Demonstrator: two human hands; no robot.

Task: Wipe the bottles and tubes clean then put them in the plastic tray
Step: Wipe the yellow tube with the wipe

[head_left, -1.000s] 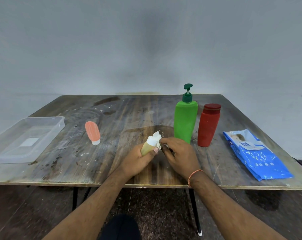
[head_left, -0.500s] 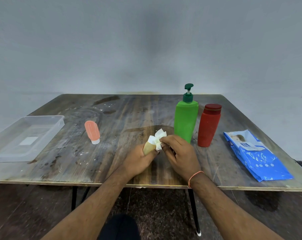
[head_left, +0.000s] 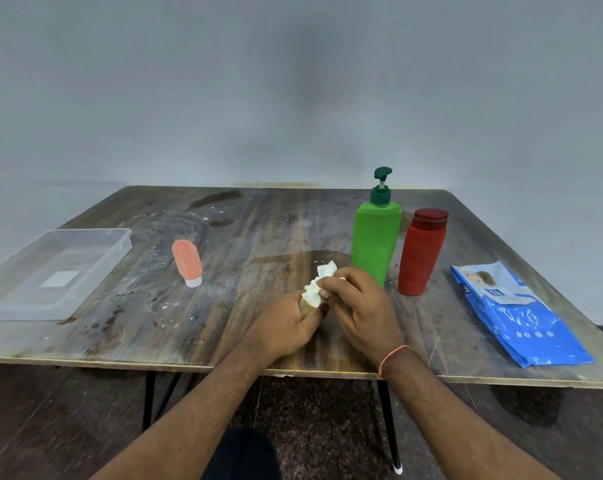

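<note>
Right now the left hand (head_left: 286, 327) grips a small tan tube (head_left: 306, 308) near the front-middle of the table (head_left: 258, 237), fingers curled round its lower body so it sits steady and tilted up toward the right hand (head_left: 358, 306). The right hand pinches a crumpled white wipe (head_left: 319, 285) against the tube's upper end, fingers bent and pressed onto the cloth; likely the wiping step on this tube, one hand bracing while the other rubs. Most of the tube is hidden by both hands, so how clean it is I cannot tell. The plastic tray (head_left: 120, 244) sits at the far left table edge, well apart from the hands, nothing visible in it apart from a pale patch on the floor, so the task looks early. An orange tube (head_left: 186, 262) lies cap-down toward the person, between tray and hands, probably next or waiting. The green pump bottle (head_left: 376, 237) and red bottle (head_left: 420, 254) stand upright just beside each other behind the right hand, close for reach. The blue wipes pack (head_left: 518, 313) lies flat at the right, near the right hand's side, handy for a fresh wipe.
</note>
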